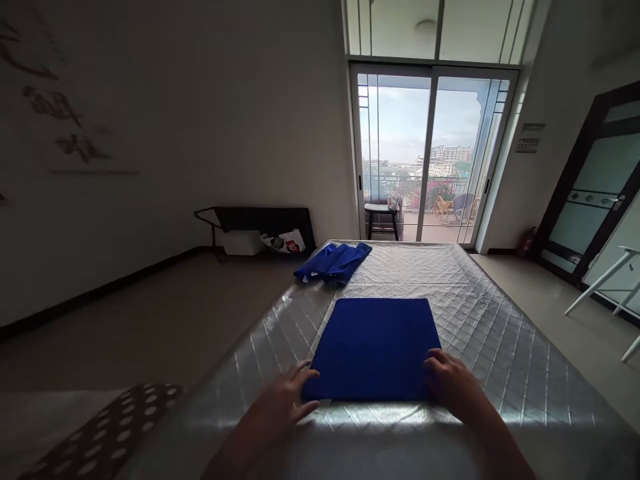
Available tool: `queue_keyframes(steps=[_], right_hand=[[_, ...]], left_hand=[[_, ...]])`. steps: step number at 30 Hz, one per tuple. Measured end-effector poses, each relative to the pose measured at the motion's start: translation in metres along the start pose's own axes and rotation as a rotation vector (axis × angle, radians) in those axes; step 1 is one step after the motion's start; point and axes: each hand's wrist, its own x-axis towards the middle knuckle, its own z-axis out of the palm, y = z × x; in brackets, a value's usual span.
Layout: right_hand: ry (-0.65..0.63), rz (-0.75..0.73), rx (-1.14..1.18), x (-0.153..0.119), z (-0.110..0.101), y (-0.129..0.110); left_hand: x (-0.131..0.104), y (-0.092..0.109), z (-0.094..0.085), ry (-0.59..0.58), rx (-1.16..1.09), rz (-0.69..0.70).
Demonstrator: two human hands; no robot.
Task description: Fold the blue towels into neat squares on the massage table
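A flat blue square of fabric (379,347), smooth on top with straight edges, lies on the silver quilted surface (480,327) in front of me. I cannot tell whether it is a folded cloth or a cover. My left hand (287,400) is at its near left corner, thumb and fingers apart, slightly blurred; the fingertips touch the edge. At the near right edge, my right hand (450,380) has its fingers curled over the fabric, with the thumb hidden. Farther back on the left rests a rumpled blue cloth (334,263) with a small white tag.
Brown polka-dot fabric (107,427) is at the lower left. Along the left wall stands a low black rack (265,219) with a white box (242,243) and a printed bag (284,241). Sliding glass doors (427,160) are behind; a white-legged piece of furniture (597,283) stands right.
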Motion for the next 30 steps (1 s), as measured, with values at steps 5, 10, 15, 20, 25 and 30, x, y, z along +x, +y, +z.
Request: queue_keyframes(steps=[5,10,15,20,25,30], right_hand=[[-0.220,-0.020,0.078,-0.014,-0.028,0.005],[-0.326,0.142,0.075,-0.012,-0.028,0.013],[-0.307,0.143,0.069,-0.009,-0.029,0.012],[-0.208,0.047,-0.031,-0.010,-0.031,0.007],[0.085,-0.007,-0.106,-0.010,-0.032,0.009],[0.404,-0.069,-0.161,-0.010,-0.024,0.014]], left_hand=[[-0.008,0.032,-0.013,-0.085,-0.149,-0.055],[-0.008,0.041,-0.012,-0.083,-0.153,-0.108],[-0.003,0.029,-0.007,-0.053,-0.163,-0.075],[0.001,0.027,-0.011,-0.038,-0.164,-0.023],[0.000,0.033,-0.014,-0.046,-0.131,-0.042],[0.001,0.034,-0.008,-0.009,0.051,-0.059]])
